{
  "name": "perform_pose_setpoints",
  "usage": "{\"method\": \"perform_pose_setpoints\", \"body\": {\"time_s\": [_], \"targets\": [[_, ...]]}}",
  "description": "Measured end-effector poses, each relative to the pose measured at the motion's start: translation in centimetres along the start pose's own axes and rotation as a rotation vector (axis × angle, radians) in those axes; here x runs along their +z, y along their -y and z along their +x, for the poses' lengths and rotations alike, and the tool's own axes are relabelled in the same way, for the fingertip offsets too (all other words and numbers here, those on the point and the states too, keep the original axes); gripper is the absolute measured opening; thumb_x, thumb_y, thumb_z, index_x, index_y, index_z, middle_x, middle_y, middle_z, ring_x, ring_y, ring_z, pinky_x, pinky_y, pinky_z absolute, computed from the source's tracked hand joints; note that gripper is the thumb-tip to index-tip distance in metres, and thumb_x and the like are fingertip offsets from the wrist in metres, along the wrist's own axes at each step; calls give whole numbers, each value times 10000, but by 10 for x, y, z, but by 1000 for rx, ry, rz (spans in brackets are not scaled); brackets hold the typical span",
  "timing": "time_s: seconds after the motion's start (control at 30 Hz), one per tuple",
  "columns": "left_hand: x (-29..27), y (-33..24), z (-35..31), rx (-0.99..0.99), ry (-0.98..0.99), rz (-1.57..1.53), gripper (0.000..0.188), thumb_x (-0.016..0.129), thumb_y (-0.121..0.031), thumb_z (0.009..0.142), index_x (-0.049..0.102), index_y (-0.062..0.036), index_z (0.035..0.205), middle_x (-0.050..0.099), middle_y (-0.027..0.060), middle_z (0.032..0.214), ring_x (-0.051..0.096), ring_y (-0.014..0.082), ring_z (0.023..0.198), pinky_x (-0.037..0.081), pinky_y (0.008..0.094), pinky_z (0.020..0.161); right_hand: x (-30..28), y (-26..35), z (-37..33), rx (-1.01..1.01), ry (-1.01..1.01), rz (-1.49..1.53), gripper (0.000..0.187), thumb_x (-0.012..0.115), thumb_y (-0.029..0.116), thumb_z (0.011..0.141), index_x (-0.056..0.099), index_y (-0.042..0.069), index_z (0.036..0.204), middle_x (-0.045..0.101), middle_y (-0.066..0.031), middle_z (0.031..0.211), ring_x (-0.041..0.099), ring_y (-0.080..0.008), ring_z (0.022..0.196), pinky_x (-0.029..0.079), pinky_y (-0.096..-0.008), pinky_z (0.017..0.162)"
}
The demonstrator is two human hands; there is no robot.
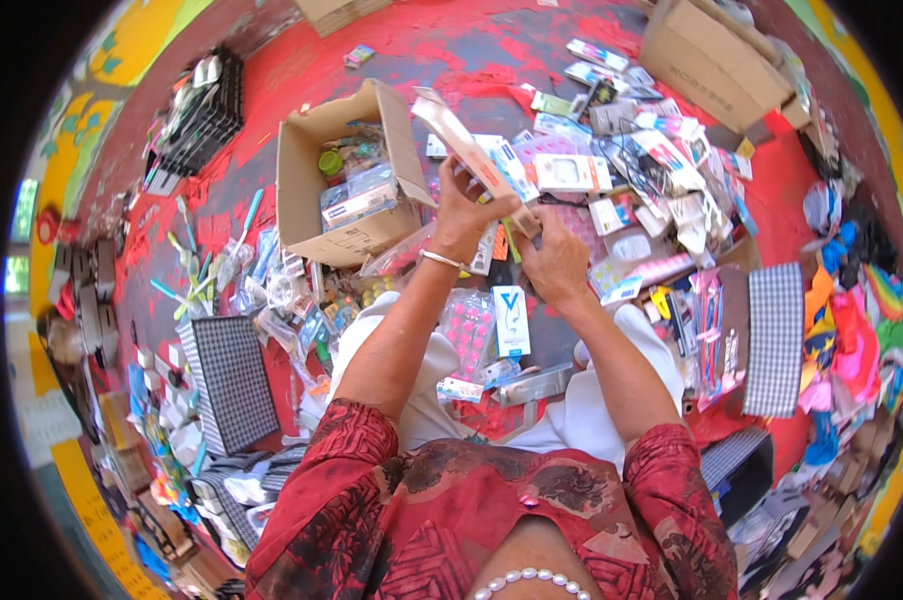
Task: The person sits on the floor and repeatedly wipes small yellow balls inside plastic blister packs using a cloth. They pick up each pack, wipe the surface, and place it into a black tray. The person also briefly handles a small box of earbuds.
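Note:
Out in front of me, both hands are on a long, slim, pale carton (459,134), which tilts up and to the left. My left hand (461,212), with a white bangle at the wrist, grips its middle from the left, thumb across it. Closed on the carton's lower right end is my right hand (554,262); some of its fingers are hidden. Left of the carton stands an open cardboard box (356,238) with packets and a green-lidded item (330,161) inside. Below my hands lie pink round pieces in clear packaging (465,328) and a white-and-blue box (511,321).
Small boxes and cables (626,150) are heaped on the right. Checked fabric bins (233,385) stand at both sides, near brushes (252,214) on the left. A black crate (203,118) sits far left, a large carton (711,65) far right. Colourful cloth items (856,335) lie rightmost.

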State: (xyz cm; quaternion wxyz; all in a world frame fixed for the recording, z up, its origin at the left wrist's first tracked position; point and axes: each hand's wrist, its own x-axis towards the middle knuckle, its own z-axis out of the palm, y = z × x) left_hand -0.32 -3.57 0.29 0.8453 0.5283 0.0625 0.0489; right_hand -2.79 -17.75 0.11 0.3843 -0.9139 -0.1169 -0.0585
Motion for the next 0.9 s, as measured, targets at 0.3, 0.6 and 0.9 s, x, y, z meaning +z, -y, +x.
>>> {"method": "perform_pose_setpoints", "body": {"time_s": [0.3, 0.6, 0.9], "targets": [[1, -3, -8, 455, 18, 682, 829, 771, -26, 538, 258, -34, 1189, 443, 135, 1055, 483, 240, 1013, 410, 335, 875, -51, 1, 25, 138, 216, 669, 463, 725, 197, 680, 581, -7, 1069, 613, -62, 802, 583, -125, 741, 456, -244, 673], [2, 19, -11, 412, 183, 999, 808, 773, -61, 547, 288, -19, 1193, 470, 155, 1036, 503, 271, 998, 411, 345, 875, -77, -8, 22, 279, 87, 810, 285, 561, 207, 840, 636, -47, 944, 633, -34, 795, 556, -86, 666, 430, -222, 630], [-4, 24, -6, -1, 224, 941, 958, 714, -39, 617, 171, -161, 1397, 349, 192, 1322, 339, 363, 1234, 317, 455, 1000, -44, -13, 7, 80, -189, 195, 215, 544, 140, 824, 568, -10, 671, 499, -16, 532, 363, -61, 519, 325, -263, 479]]}}
